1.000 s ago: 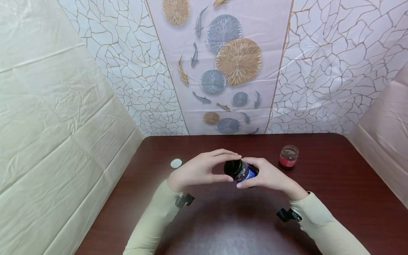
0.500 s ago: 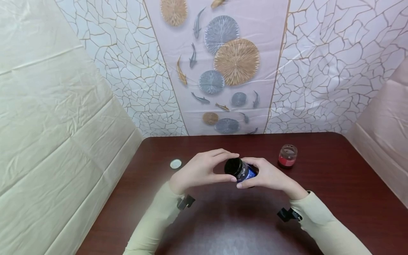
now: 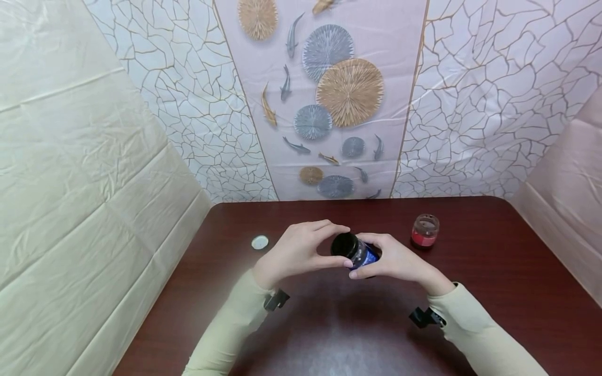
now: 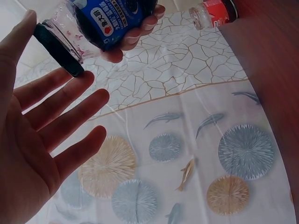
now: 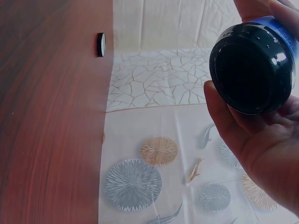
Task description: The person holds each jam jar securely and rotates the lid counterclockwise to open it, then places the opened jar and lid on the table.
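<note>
A glass jar with a blue label [image 4: 110, 21] and a black lid [image 3: 345, 245] is tilted above the table, its lid end pointing left. My right hand [image 3: 394, 255] grips the jar's body, with fingers and thumb on opposite sides. In the right wrist view the jar's dark round base [image 5: 250, 70] faces the camera. My left hand [image 3: 298, 248] pinches the lid's edge between the thumb and the tips of the index and middle fingers. Its other fingers [image 4: 77, 116] spread loosely away from the jar in the left wrist view.
A lidless glass jar with a red label [image 3: 425, 231], dark contents in its bottom, stands at the back right of the dark wood table [image 3: 329, 334]. A small round lid [image 3: 259, 242], white inside up, lies back left. Patterned cloth [image 3: 348, 156] hangs behind the table.
My left hand has turned slightly at the lid: the thumb shifted right and the index fingertip slid a little left. The right hand and jar have stayed nearly in place.
</note>
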